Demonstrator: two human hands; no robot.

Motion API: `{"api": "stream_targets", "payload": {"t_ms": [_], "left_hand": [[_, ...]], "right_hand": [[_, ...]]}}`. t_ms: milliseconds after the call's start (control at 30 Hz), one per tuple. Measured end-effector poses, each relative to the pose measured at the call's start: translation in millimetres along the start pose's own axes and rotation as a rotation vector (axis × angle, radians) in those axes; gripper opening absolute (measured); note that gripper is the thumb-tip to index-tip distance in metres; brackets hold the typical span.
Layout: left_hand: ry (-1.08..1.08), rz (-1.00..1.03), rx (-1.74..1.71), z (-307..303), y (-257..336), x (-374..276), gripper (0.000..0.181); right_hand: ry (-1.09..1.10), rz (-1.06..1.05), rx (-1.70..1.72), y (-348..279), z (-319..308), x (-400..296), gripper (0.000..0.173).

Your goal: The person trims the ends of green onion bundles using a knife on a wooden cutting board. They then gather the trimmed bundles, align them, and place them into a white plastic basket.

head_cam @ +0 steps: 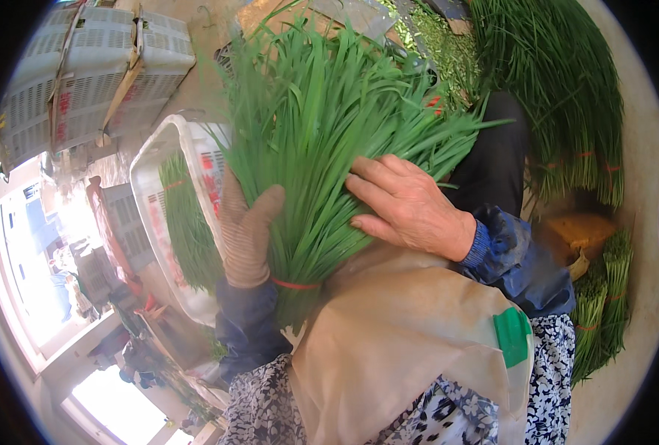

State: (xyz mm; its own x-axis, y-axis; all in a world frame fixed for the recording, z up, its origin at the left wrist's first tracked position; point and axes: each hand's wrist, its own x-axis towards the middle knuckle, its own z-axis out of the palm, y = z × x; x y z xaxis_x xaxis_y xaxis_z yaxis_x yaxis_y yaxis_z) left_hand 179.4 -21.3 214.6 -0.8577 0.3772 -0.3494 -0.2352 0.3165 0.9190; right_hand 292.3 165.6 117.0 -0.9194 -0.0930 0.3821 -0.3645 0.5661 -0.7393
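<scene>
A large bunch of long flat green leaves, like garlic chives, lies over my lap with its leaf tips pointing away from me. Around its lower end runs a red band. My left hand, in a tan glove, holds the bunch from its left side, thumb over the leaves and fingers partly hidden. Bare, my right hand rests on the right side of the leaves with its fingers slightly spread and bent. A translucent plastic apron covers my lap beneath the bunch.
On the left, a white plastic crate holds banded green bunches. White slatted crates stand behind it. A large pile of greens lies at the upper right, smaller banded bunches at the lower right. Leaf scraps cover the floor ahead.
</scene>
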Motion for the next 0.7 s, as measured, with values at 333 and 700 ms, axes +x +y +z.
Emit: {"api": "stream_targets", "payload": {"t_ms": [333, 700], "left_hand": [[0.014, 0.059, -0.007, 13, 0, -7, 0.07], [0.005, 0.142, 0.134, 6, -16, -3, 0.074]], "right_hand": [[0.008, 0.097, -0.162, -5, -11, 12, 0.068], [0.336, 0.071, -0.177, -2, -55, 42, 0.032]]}}
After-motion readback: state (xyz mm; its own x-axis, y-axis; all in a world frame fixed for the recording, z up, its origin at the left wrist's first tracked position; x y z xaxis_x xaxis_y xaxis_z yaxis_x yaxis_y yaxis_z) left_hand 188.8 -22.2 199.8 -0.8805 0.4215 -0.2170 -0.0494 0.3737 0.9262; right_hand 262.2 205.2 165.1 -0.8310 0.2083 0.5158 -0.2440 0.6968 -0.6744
